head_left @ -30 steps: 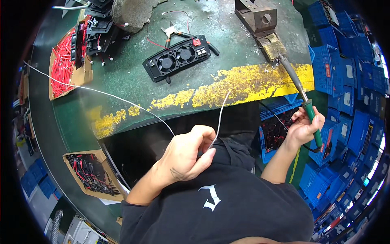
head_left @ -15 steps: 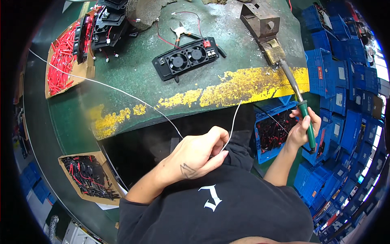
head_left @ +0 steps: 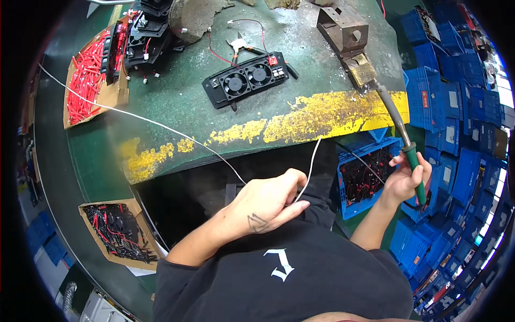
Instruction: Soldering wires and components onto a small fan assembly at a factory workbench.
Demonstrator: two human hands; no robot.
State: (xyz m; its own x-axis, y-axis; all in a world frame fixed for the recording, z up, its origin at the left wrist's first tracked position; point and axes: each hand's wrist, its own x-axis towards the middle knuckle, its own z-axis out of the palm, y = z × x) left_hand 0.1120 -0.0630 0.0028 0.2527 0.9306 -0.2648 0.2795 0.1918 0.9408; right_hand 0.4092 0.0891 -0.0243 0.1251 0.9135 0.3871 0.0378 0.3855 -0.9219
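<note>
My left hand [head_left: 266, 203] is closed around a thin, silvery solder wire [head_left: 161, 124]. One stretch of it runs off to the far left across the bench, and a short free end rises toward the bench edge. My right hand [head_left: 406, 181] grips the green handle of a soldering iron [head_left: 396, 117]. The iron's tip is beside the yellowish pad [head_left: 361, 71] of a rusty metal iron stand [head_left: 346, 33]. Between the hands and the far side of the bench lies a black panel with two small fans [head_left: 245, 80], a red part and red wires.
Cutting pliers [head_left: 237, 45] lie behind the panel. More black fan panels [head_left: 153, 40] are stacked at the far left by a box of red tubes [head_left: 86, 80]. A carton of black and red pieces [head_left: 118, 233] sits lower left. Blue crates [head_left: 424, 96] line the right.
My right hand and the iron have shifted right and slightly down, with the tip sliding to the pad's near right edge. The left hand has moved a little to the right, still holding the solder wire.
</note>
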